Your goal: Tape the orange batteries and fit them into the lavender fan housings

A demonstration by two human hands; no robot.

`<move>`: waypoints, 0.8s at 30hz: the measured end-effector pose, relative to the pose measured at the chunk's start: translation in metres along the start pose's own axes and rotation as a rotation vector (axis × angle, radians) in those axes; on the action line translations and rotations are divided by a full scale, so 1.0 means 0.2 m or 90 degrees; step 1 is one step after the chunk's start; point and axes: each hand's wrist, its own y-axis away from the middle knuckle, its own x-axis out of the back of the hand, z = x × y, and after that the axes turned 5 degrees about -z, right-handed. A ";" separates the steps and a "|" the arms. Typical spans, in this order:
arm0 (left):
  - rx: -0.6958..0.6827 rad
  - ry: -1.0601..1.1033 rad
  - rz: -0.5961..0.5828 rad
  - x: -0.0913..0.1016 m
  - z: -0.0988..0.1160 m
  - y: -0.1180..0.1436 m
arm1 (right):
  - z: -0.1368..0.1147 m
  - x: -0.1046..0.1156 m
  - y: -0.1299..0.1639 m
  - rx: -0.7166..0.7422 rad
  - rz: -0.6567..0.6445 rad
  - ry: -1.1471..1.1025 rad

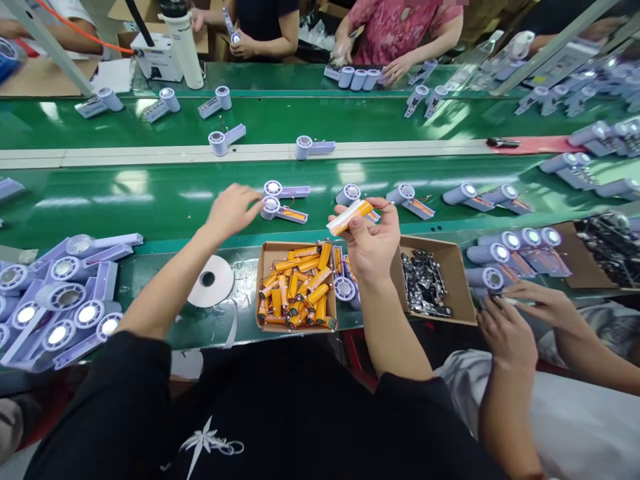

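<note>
Green conveyor belt (165, 200), assembly line. Right hand (370, 243) pinches an orange battery (350, 217) raised above the battery box (295, 287), clear for fitting. Left hand (233, 210), fingers loosely spread and holding nothing, reaches a fan shell (283, 212) lying handle-open on the belt.

The right hand (373, 243) is covering the near end of the orange battery (350, 217) it is pinching, and its wrist is hiding part of a fan housing (345, 289) beside the cardboard box (265, 287). The picture's left edge is cutting off the pile of housings (55, 300). The dark parts (425, 283) in the second box are staying too small to tell.
</note>
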 end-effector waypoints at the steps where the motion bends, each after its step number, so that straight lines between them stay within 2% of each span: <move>1: -0.013 -0.016 -0.014 -0.02 0.08 -0.22 | 0.00 -0.01 -0.02 0.000 -0.007 0.007; 3: 0.001 -0.099 -0.129 -0.08 0.22 -0.59 | -0.01 -0.02 -0.06 -0.008 -0.027 0.017; 4: 0.004 -0.125 -0.177 -0.10 0.26 -0.72 | -0.02 -0.01 -0.07 -0.010 -0.034 0.017; 5: 0.003 -0.144 -0.215 -0.12 0.27 -0.81 | -0.04 0.00 -0.08 -0.011 -0.040 0.012; 7: -0.013 -0.152 -0.238 -0.12 0.23 -0.89 | -0.06 0.03 -0.09 -0.003 -0.051 -0.001; 9: -0.021 -0.164 -0.235 -0.08 0.08 -0.85 | -0.07 0.04 -0.12 0.004 -0.070 -0.004; 11: -0.017 -0.173 -0.225 -0.05 -0.13 -0.76 | -0.05 0.00 -0.18 0.002 -0.096 0.009; 14: -0.017 -0.162 -0.245 -0.03 -0.42 -0.59 | 0.06 -0.18 -0.34 -0.010 -0.178 0.041; 16: -0.025 -0.139 -0.264 -0.03 -0.54 -0.52 | 0.16 -0.37 -0.47 -0.009 -0.265 0.090; 18: -0.028 -0.114 -0.267 -0.04 -0.59 -0.50 | 0.27 -0.55 -0.58 -0.011 -0.342 0.172; 20: -0.033 -0.088 -0.262 -0.04 -0.61 -0.51 | 0.36 -0.69 -0.65 -0.022 -0.391 0.270; 22: -0.032 -0.065 -0.249 -0.03 -0.60 -0.53 | 0.43 -0.76 -0.69 -0.029 -0.419 0.367; 24: -0.027 -0.043 -0.226 -0.02 -0.60 -0.54 | 0.47 -0.78 -0.71 -0.014 -0.437 0.451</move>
